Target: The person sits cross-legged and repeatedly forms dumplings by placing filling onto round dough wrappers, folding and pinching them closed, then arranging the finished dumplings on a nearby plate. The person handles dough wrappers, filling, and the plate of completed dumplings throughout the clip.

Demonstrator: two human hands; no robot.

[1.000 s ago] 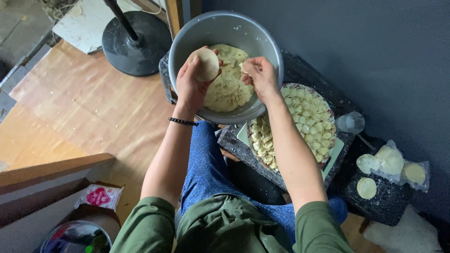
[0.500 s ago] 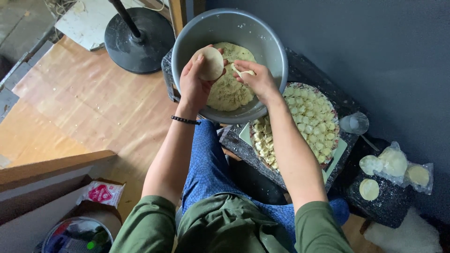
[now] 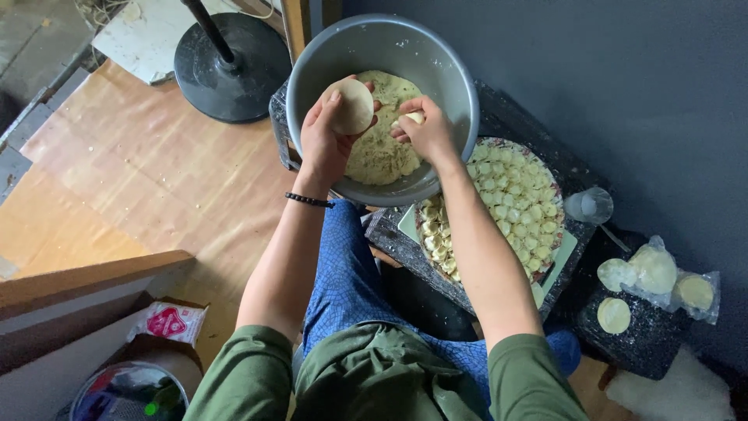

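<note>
- While the person sits on the floor in a green top and blue patterned trousers, both bare hands are raised over a large grey metal bowl.
- Left hand: palm up, fingers curled round a round pale dough wrapper; the wrapper lies flat across the fingertips, above the bowl's near-left side. A black beaded bracelet sits on that wrist.
- Right hand: fingers pinched closed on a small pale utensil, only its end showing; what kind it is cannot be told. The hand hovers over the filling, just beside the wrapper.
- Filling: a yellowish, speckled mound covering the bowl's bottom.
- Round tray: just right of the bowl, touching its rim from this view, packed with rows of small folded dumplings.
- Dark stone-patterned slab: under the tray, resting across the person's knees.
- Clear plastic bag of wrappers: far right, on a second dark surface, with one loose wrapper lying beside it.
- Small clear cup: between the tray and the bag.
- Black round stand base: on the wooden floor, left of the bowl.
- Red-and-white packet: lower left, near a wooden plank.
</note>
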